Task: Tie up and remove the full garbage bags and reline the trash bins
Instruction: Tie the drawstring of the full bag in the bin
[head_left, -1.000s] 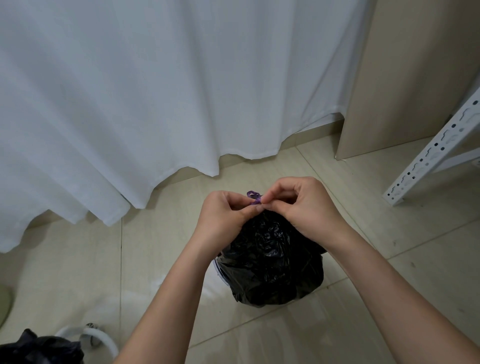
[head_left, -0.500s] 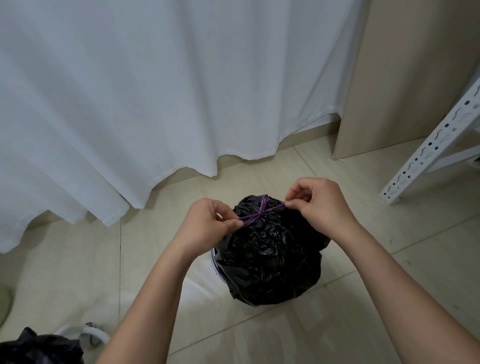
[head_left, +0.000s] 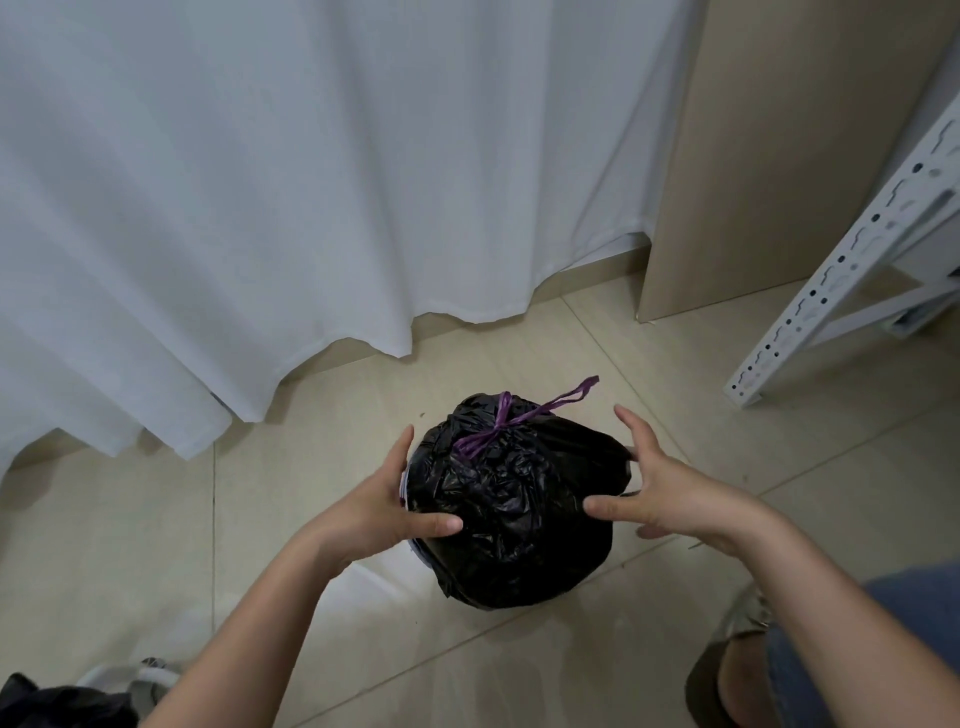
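Both hands have let go of the purple drawstring (head_left: 498, 427) and dropped to the sides of the black garbage bag (head_left: 514, 514).

The knot now sits tied at the top of the bag, centre frame, so tying looks finished and lifting out comes next. The left hand (head_left: 384, 512) is spread, thumb and fingers touching the bag's left flank; the right hand (head_left: 662, 491) is spread wide at its right side, thumb on the plastic. A white bin rim (head_left: 404, 480) peeks out beside the left hand.

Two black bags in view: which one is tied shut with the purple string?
The centre bag between both hands, knotted with purple string. The bottom-left corner bag shows no string.
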